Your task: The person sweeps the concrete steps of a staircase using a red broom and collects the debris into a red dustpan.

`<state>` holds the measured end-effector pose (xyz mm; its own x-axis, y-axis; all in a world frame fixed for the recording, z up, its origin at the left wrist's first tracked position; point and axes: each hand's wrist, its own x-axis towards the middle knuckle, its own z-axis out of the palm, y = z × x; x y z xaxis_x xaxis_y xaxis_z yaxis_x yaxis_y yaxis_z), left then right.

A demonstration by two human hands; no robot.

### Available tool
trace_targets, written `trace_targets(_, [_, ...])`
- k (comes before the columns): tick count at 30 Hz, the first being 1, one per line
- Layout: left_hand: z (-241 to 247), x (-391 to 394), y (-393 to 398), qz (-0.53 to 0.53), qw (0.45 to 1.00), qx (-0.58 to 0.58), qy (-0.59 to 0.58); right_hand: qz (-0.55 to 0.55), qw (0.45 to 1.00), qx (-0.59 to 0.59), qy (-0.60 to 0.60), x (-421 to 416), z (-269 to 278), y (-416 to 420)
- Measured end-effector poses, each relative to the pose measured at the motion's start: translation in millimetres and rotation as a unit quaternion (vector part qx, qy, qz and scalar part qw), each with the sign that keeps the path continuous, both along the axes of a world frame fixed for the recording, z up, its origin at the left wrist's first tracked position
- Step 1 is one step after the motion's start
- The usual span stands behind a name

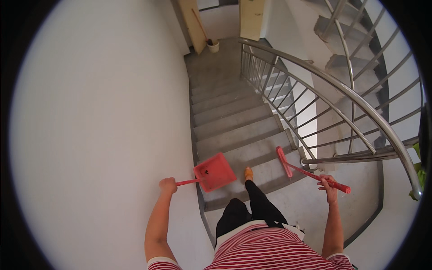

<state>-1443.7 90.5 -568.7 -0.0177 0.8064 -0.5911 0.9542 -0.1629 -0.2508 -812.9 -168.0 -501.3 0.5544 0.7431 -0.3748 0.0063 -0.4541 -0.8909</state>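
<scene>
My left hand (168,185) grips the handle of a red plastic dustpan (219,172), near the wall on the left. A small dark bit of debris (206,172) lies inside the pan. In my right hand (328,189) is the red handle of a broom (284,162), whose narrow red head hangs over a stair tread near the railing. Between the two tools my foot, in an orange shoe (248,173), rests on a step. The broom's bristles cannot be made out.
Concrete stairs (236,130) descend ahead to a landing. A metal railing (341,86) curves along the right, with leaves (421,175) by its near end. A white wall (101,118) borders the left. Below, a white bucket (213,46) and a long-handled tool (199,25) stand by a door.
</scene>
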Motion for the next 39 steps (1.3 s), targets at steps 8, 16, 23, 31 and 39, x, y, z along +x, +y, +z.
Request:
trace_targets(8, [-91.5,16.5,139.9,0.091,0.991,-0.075,-0.067,-0.03,0.999,-0.008,-0.029,40.1,1.6,81.0])
trace_targets(16, [-197.7,49.1,269.7,0.154,0.982,-0.035,-0.101,-0.029,0.996,-0.056,-0.064,47.4,13.8,153.3])
trace_targets(23, [-328.8,61.3,395.3,0.11,0.99,-0.013,-0.083,-0.191,0.965,-0.031,-0.178,41.2,-18.7,155.9])
trace_targets(31, [-474.4,57.6,411.0,0.093,0.99,0.02,-0.106,-0.199,0.949,-0.115,-0.217,37.6,-8.9,181.1])
trace_targets(39, [-551.5,15.0,432.6,0.058,0.989,0.102,-0.09,-0.138,0.955,-0.149,-0.215,16.0,4.6,221.0])
